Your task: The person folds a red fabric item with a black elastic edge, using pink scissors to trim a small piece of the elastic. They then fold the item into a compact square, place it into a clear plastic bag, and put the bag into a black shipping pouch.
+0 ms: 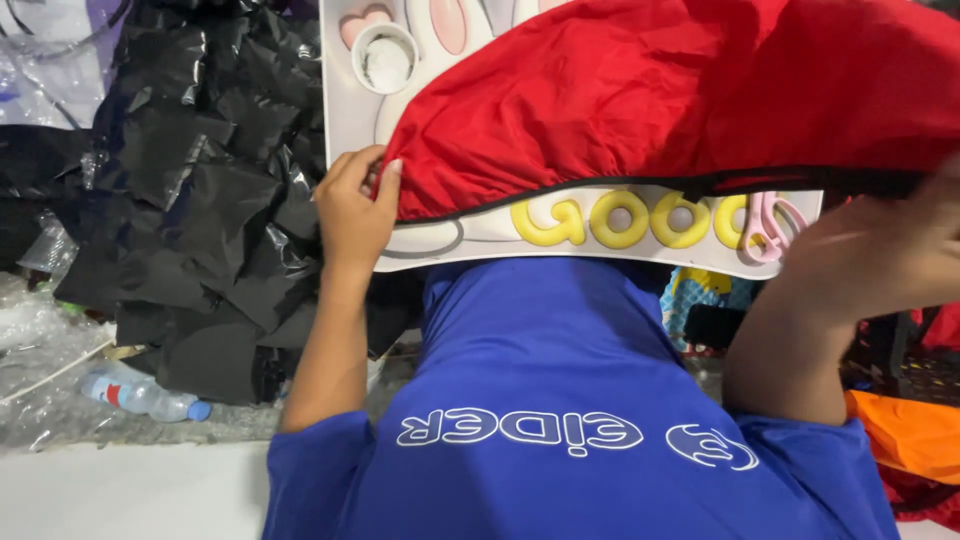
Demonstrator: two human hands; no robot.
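A red fabric piece [680,90] with a black elastic edge lies over a white board [345,110] that has raised yellow letters and pink shapes. My left hand [352,205] pinches the red fabric's left corner at the board's left edge. My right hand [870,255], blurred, grips the fabric's black edge at the right. My blue shirt [560,400] fills the lower middle of the view.
A heap of black plastic bags [215,190] sits to the left. A small white cup [385,58] stands on the board's top left. A plastic water bottle [140,393] lies on clear plastic sheeting at lower left. Orange fabric [905,430] is at lower right.
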